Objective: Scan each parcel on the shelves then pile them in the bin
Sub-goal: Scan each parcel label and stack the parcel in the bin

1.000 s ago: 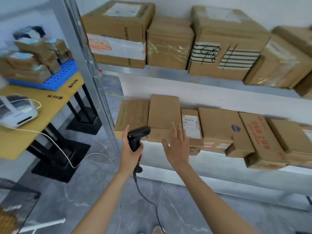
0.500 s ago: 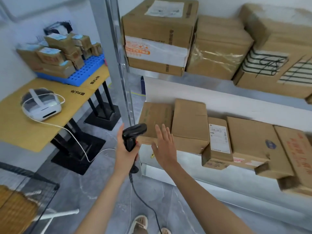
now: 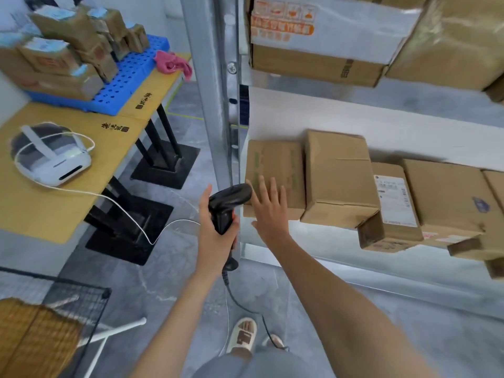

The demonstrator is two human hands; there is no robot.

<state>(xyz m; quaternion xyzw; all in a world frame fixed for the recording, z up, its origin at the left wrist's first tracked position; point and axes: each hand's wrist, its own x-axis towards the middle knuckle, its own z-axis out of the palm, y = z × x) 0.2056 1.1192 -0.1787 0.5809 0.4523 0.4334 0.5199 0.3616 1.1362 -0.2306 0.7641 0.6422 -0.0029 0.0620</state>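
We see a grey metal shelving rack [image 3: 215, 77] with a smooth upright post, holding plain brown cardboard parcels. Upper shelf: a big box [image 3: 321, 36] with glossy white tape and orange print. Lower shelf: a row of flat rectangular cartons; the leftmost parcel [image 3: 275, 165] has faint green print, and beside it stands a taller creased box [image 3: 338, 178]. Next comes a small parcel with a white label [image 3: 392, 205], overhanging the shelf edge.

To the left, a yellowish table [image 3: 35, 208] carries a blue perforated plastic tray [image 3: 125, 80] stacked with small taped boxes, a pink cloth [image 3: 173, 64] and a white rounded headset [image 3: 51, 156]. At bottom left, a black wire-mesh bin [image 3: 84, 298] has brown cardboard inside.

Our left hand [image 3: 215, 236] is wrapped around the handle of the matte black scanner [image 3: 227, 205], its cable trailing down. Our right hand [image 3: 271, 211] is flat with fingers spread, empty, over the front edge of the leftmost parcel; we cannot tell if it touches.

Against half a second ago, the view has swung left and closer, and the right hand has moved from the gap by the post onto that leftmost parcel.
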